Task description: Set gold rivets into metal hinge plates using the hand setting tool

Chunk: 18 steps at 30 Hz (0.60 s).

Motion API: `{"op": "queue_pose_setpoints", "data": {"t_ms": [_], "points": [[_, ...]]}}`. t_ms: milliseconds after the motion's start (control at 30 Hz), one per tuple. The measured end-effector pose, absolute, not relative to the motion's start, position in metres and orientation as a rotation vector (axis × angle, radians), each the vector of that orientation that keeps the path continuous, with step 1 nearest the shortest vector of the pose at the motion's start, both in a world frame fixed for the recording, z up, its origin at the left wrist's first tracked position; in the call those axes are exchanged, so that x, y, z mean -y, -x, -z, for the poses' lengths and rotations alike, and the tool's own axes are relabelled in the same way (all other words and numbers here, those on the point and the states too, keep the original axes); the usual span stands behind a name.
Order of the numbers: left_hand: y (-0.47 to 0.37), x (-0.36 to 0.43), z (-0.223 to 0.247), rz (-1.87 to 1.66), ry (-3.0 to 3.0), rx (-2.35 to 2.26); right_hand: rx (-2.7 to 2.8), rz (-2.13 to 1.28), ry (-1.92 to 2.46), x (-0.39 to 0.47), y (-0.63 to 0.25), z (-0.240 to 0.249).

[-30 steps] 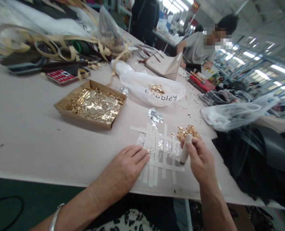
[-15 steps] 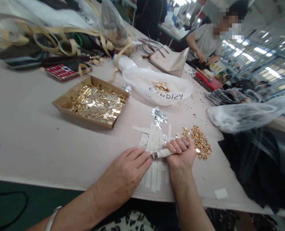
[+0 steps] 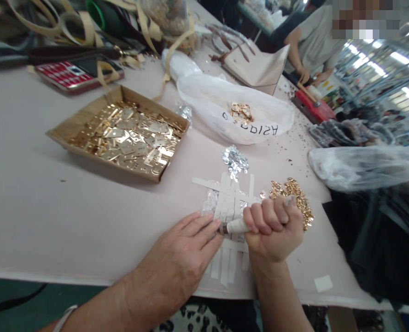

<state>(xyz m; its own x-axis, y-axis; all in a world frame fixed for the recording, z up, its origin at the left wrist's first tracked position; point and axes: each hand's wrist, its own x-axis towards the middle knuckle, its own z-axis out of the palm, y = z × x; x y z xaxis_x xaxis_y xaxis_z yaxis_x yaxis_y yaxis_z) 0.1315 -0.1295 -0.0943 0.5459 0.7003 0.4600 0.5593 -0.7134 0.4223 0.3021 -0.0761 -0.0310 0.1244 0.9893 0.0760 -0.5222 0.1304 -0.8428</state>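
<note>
Here, rests left hand (image 3: 182, 258) at pale strips (image 3: 227, 198), holds white-wrapped tool (image 3: 238, 226) in right hand (image 3: 277, 230).
To the left, has a cardboard box (image 3: 76, 123) of gold plates (image 3: 149, 131) nearby; stretches left fingers out, close together, tips just beside the tool's dark end; has silver discs (image 3: 235, 160) beyond the strips; curls right fingers tight around the tool, low over the strips, near gold rings (image 3: 298, 193).

Bench (image 3: 94, 226) was pale-topped. On it lay crossed white strips (image 3: 225, 263) near the front edge, silver discs (image 3: 235, 161) just behind, small gold pieces (image 3: 303, 203) to the right, a cardboard tray (image 3: 80, 121), a lettered white bag (image 3: 207, 99) and a red-keyed calculator (image 3: 64, 74).
</note>
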Motion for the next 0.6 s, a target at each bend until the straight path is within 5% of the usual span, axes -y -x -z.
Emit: {"op": "queue_pose_setpoints", "data": {"t_ms": [167, 600], "points": [[-0.131, 0.128, 0.090, -0.855, -2.583, -1.032, 1.109, -1.280, 0.736, 0.091, -0.280, 0.019], [-0.131, 0.129, 0.089, -0.862, -2.593, -1.052, 0.865, -1.170, 0.764, 0.083, -0.301, 0.029]]}}
